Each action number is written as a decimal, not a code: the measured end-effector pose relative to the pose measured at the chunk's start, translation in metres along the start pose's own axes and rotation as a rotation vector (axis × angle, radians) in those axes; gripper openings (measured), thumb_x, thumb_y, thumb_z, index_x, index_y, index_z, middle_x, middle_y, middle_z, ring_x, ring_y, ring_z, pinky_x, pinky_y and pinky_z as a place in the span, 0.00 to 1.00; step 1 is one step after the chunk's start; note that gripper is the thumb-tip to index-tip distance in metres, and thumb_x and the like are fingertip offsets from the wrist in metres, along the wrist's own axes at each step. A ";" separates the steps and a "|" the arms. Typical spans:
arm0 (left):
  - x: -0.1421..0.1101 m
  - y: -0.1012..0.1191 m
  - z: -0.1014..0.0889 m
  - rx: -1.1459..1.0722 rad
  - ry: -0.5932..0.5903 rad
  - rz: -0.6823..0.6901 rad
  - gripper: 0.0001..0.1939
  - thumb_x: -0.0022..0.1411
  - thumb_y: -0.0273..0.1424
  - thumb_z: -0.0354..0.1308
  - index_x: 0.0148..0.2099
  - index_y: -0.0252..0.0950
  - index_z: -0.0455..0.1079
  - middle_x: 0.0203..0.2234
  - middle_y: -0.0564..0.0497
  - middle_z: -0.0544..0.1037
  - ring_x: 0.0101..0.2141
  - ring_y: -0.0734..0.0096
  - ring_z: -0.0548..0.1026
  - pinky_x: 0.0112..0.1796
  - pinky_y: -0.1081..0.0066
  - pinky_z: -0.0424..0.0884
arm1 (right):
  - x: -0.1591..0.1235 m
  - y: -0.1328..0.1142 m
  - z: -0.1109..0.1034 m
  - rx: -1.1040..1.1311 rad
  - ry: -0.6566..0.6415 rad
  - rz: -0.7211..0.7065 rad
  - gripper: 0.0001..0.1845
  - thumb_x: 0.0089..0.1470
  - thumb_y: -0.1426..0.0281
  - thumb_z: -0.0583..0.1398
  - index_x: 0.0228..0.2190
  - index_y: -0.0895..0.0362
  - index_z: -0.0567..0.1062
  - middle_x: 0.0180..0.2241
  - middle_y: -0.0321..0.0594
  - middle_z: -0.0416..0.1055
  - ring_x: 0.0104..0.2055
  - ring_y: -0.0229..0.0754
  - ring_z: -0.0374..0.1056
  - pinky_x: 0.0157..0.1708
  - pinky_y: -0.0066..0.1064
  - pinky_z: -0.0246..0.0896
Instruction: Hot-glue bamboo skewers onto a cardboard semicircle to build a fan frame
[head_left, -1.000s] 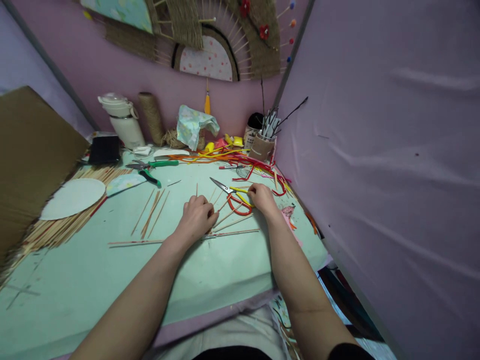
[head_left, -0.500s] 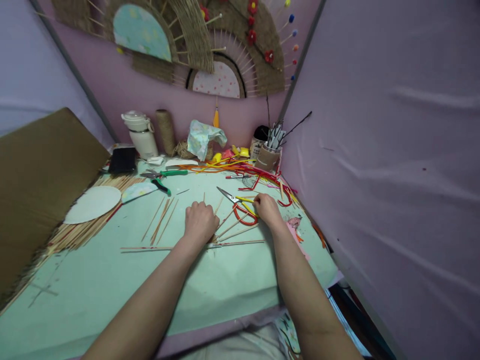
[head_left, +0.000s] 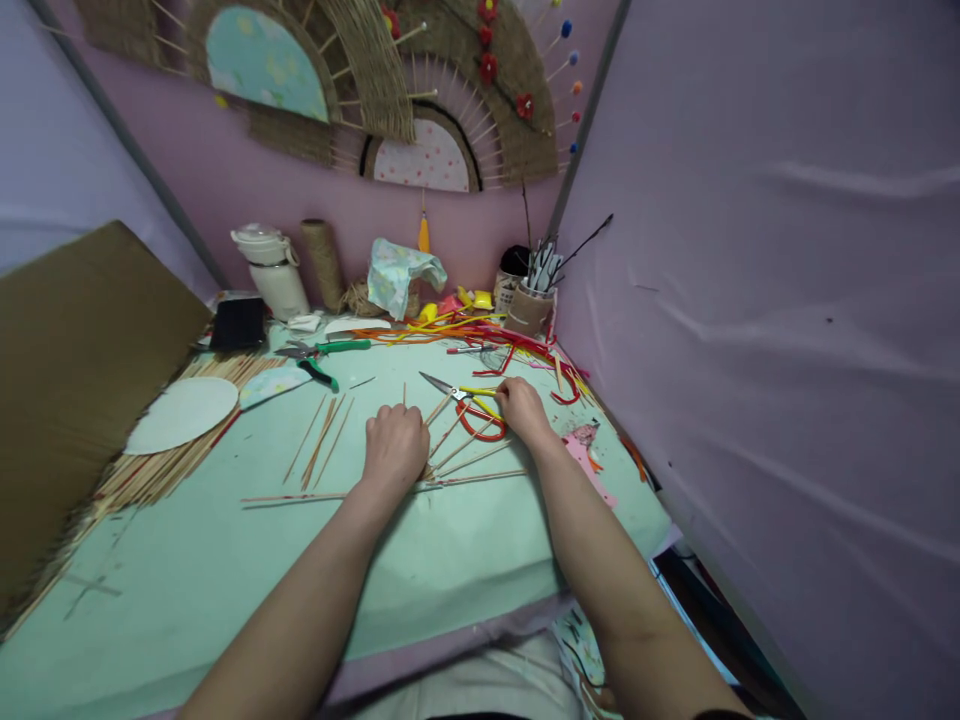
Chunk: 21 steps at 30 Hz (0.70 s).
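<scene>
My left hand [head_left: 396, 445] rests on the table with its fingers curled down over thin wooden sticks, back of the hand facing up. Its fingertips are hidden. From beside it, several thin wooden sticks [head_left: 471, 460] fan out to the right, above a long stick [head_left: 300, 500] lying crosswise. My right hand [head_left: 523, 410] pinches the handle end of a pair of scissors [head_left: 480, 425] with red and yellow handles. The scissors lie over the fan of sticks, blades pointing to the upper left. Left of my left hand are several loose short sticks [head_left: 322, 440].
Green-handled pliers [head_left: 330, 347], a white oval [head_left: 184, 413] on a pile of sticks [head_left: 150, 480], and a cardboard sheet [head_left: 82, 350] are at the left. Along the back stand a white jar [head_left: 274, 275], a twine spool [head_left: 322, 265], coloured strips [head_left: 420, 333] and a brush holder [head_left: 529, 310].
The camera view has tilted and shifted. My left hand has turned so that its thumb no longer shows. My right hand stays at the scissors handle.
</scene>
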<state>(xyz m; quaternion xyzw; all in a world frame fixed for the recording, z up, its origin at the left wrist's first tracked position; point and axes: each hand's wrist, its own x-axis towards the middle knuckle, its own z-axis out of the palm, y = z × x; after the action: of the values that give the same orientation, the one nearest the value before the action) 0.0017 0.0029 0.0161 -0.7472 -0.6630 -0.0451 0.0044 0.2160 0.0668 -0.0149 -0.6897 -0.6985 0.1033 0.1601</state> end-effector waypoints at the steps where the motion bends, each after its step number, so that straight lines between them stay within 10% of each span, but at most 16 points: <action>1: 0.000 -0.001 0.001 -0.002 0.008 -0.006 0.18 0.69 0.30 0.43 0.42 0.32 0.75 0.40 0.38 0.78 0.46 0.47 0.72 0.42 0.55 0.65 | 0.001 0.000 0.001 0.003 0.003 -0.003 0.19 0.64 0.61 0.61 0.53 0.57 0.72 0.53 0.45 0.70 0.50 0.46 0.71 0.49 0.45 0.70; 21: 0.008 0.006 0.001 -0.060 -0.056 0.024 0.18 0.67 0.32 0.44 0.39 0.35 0.76 0.35 0.41 0.82 0.42 0.50 0.77 0.40 0.58 0.65 | 0.008 0.000 0.005 0.025 0.008 -0.001 0.18 0.64 0.61 0.61 0.52 0.56 0.72 0.53 0.45 0.71 0.49 0.46 0.71 0.48 0.44 0.71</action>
<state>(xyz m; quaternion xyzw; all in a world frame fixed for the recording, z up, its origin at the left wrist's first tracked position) 0.0089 0.0101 0.0160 -0.7558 -0.6523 -0.0440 -0.0363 0.2144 0.0748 -0.0192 -0.6878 -0.6969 0.1090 0.1716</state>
